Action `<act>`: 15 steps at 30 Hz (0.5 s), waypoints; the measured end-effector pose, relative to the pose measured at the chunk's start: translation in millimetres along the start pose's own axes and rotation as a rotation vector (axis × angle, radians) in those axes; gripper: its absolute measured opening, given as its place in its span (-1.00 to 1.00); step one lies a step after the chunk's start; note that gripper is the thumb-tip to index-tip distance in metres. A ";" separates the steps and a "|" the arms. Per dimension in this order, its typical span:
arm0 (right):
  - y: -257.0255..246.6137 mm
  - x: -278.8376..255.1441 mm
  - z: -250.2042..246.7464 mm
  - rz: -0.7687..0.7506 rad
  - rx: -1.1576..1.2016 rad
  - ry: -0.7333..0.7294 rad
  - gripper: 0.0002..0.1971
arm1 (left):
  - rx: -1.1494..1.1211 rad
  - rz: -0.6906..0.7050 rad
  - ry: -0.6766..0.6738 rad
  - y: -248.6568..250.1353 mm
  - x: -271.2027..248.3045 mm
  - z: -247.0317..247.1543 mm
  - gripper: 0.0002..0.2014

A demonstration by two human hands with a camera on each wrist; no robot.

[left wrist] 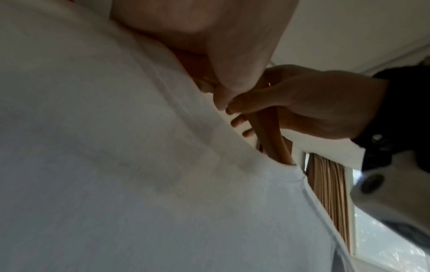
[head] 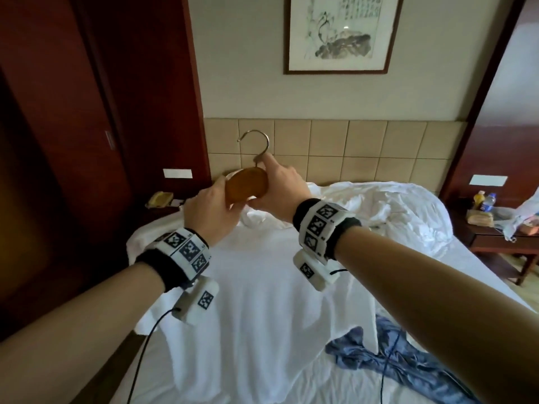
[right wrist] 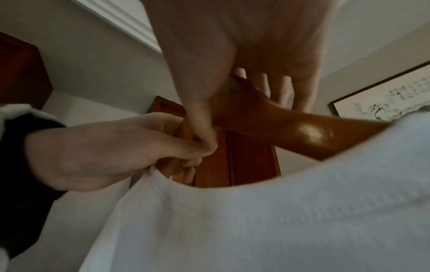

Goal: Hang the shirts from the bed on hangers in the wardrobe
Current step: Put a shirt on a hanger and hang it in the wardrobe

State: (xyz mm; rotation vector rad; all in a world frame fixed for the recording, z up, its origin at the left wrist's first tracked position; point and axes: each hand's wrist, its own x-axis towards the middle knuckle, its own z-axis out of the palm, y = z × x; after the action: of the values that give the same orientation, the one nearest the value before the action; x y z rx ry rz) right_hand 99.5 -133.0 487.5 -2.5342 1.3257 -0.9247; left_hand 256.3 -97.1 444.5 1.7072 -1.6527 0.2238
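Above bed (head: 379,217): both hands, left hand (head: 211,212) and right hand (head: 280,191), grip wooden hanger (head: 247,185) inside white shirt (head: 256,301) collar.

Dim daylight; wrist views blurred, head view edge-warped.

I hold the wooden hanger (head: 247,185) up between my left hand (head: 210,212) and right hand (head: 281,190), its metal hook (head: 254,145) above them. The shirt (head: 253,293) hangs below the hanger, its collar around the hanger's arms. The bed (head: 393,217) lies beneath and beyond, a second garment (head: 399,360) on it at lower right. Headboard (head: 364,147) behind; framed picture (head: 341,32) above it; wardrobe (head: 96,112) to my left; nightstand (head: 501,237) to my right, bottles (head: 484,201) on it.
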 end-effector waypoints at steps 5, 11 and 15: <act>0.1 -5.7 20.8 0.055 0.037 -0.032 -0.42 | -0.049 -0.014 -0.003 -9.9 -8.1 3.3 -0.63; 4.2 -5.0 27.4 0.088 0.141 0.026 -0.67 | -0.311 0.012 -0.169 -38.8 -11.3 -13.3 -0.61; 7.9 -6.7 18.5 0.100 0.131 0.062 -0.68 | -0.429 -0.035 -0.320 -76.0 -17.1 -44.7 -0.53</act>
State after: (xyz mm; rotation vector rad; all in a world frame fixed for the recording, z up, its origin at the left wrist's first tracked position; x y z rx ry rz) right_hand 101.8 -135.4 466.5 -2.3376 1.3481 -1.0414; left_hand 339.6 -64.3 437.6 1.4898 -1.7386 -0.4148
